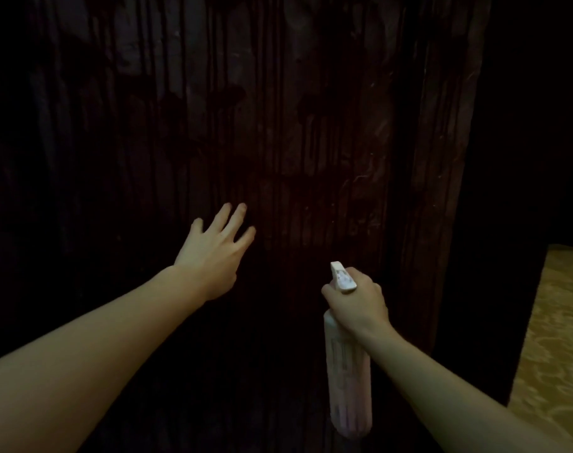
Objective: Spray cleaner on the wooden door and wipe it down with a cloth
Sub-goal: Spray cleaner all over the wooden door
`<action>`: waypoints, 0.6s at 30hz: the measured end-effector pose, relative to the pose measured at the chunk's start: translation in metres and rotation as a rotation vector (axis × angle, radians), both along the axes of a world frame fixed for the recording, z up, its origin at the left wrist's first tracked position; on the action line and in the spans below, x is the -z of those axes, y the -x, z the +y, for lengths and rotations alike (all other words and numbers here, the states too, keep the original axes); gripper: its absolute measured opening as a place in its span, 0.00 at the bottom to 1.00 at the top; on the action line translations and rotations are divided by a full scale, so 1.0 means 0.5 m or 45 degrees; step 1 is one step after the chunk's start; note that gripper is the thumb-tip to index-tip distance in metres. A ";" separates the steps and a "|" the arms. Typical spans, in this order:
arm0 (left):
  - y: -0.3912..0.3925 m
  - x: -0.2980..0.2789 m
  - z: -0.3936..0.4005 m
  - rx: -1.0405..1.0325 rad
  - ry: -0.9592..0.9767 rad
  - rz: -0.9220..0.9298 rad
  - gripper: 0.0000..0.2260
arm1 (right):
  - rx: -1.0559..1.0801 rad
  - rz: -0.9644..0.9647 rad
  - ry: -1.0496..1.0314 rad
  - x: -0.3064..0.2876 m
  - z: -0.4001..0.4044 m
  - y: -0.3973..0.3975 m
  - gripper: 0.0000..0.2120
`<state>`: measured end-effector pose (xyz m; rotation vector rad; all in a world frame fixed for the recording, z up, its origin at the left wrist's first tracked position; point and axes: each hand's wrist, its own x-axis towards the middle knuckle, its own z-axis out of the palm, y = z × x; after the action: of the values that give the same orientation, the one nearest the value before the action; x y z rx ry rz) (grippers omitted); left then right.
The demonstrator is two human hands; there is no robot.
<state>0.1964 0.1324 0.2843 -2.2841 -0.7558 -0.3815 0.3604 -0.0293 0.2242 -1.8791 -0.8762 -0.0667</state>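
Head-camera view showed us standing close to the wooden door (278,142), its dark, reddish-brown face filling nearly everything ahead of our fingers. Long vertical streaks of wet ran down the wood above and beyond our fingertips, and a raised upright moulding ran along the door's right side.

Our left hand (213,253) reached forward with its fingers straight and spread, holding nothing; the fingertips lay at or just off the door's surface, and we could not tell whether they touched it. The dim light hid the gap.

Our right hand (357,302) gripped the spray bottle (347,371) round its neck, fingers curled tightly about it below the trigger head. The pale nozzle stuck up just above those fingers and pointed toward the door, while the whitish bottle body hung down below the fist, roughly upright and tilted slightly. The bottle sat to the right of our spread left fingers, well apart from them and lower in view.

Past the right knuckles, beyond the door's edge, we saw a black gap, and further right a patch of yellowish patterned floor (553,354). We saw no detail on the bottle's label; it was too blurred to read.
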 end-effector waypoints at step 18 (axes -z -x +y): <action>0.148 0.083 0.061 -0.011 0.057 0.017 0.36 | -0.524 0.026 0.021 0.100 0.139 0.184 0.05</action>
<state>0.1223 0.1631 0.2426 -2.3217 -0.7745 -0.3484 0.2682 0.0403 0.1741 -1.6765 -1.2342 0.2123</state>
